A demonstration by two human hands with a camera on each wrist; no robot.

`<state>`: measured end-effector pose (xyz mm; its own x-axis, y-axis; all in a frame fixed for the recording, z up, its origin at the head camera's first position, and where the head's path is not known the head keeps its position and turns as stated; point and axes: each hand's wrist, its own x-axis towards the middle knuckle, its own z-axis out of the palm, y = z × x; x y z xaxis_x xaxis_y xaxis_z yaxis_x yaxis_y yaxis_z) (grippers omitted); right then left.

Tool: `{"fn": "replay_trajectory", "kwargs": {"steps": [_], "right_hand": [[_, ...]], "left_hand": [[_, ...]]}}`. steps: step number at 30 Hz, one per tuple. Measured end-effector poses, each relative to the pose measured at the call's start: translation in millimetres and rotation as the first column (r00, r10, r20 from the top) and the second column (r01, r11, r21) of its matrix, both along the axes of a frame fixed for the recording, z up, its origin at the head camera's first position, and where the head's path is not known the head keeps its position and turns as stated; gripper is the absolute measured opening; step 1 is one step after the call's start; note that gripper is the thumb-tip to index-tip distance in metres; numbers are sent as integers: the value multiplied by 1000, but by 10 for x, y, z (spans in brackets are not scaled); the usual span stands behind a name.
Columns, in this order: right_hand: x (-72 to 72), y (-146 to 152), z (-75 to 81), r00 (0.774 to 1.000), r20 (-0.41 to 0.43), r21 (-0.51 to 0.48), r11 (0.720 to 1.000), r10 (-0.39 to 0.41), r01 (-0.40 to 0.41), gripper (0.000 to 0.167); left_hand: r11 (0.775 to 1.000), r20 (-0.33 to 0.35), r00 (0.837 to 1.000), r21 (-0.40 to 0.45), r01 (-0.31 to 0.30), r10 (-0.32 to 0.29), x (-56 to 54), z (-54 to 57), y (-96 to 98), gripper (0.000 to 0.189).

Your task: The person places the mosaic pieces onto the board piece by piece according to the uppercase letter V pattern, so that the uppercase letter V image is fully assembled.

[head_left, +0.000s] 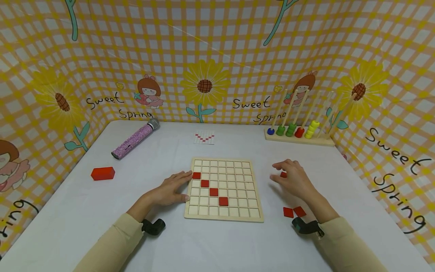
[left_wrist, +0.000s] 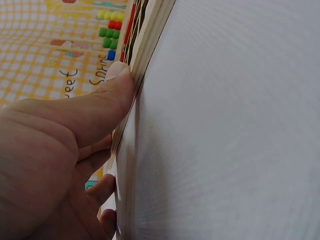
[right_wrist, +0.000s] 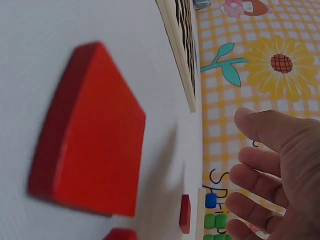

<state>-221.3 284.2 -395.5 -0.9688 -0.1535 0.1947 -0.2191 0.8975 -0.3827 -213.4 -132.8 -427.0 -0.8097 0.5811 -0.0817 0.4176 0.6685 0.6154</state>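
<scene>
A square wooden grid board [head_left: 234,218] lies mid-table, with red square tiles running in a diagonal from its left edge, the lowest tile [head_left: 223,201] near the bottom row. My left hand [head_left: 170,190] rests against the board's left edge; in the left wrist view its thumb [left_wrist: 112,97] touches the frame. To the board's right, my right hand [head_left: 293,179] hovers over a red tile [head_left: 284,174], thumb and fingers apart. Nothing shows between those fingers [right_wrist: 260,182] in the right wrist view. Nearer the right wrist lie two more tiles [head_left: 288,212], one large and close [right_wrist: 100,140] in that view.
A small card [head_left: 204,138] with a red V pattern lies behind the board. At back right stands a peg rack [head_left: 299,140] with coloured beads. On the left are a glittery purple microphone [head_left: 134,140] and a red block [head_left: 103,173]. Patterned cloth [head_left: 217,53] walls the table.
</scene>
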Motion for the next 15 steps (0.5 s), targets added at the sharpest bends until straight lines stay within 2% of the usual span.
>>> {"fn": "replay_trajectory", "kwargs": {"steps": [15], "right_hand": [[-30,190,-80,1000,19,-3,1000,-19,19,43]], "left_hand": [[1000,8,1000,-11,-5,5,-11,2,0,76]]}}
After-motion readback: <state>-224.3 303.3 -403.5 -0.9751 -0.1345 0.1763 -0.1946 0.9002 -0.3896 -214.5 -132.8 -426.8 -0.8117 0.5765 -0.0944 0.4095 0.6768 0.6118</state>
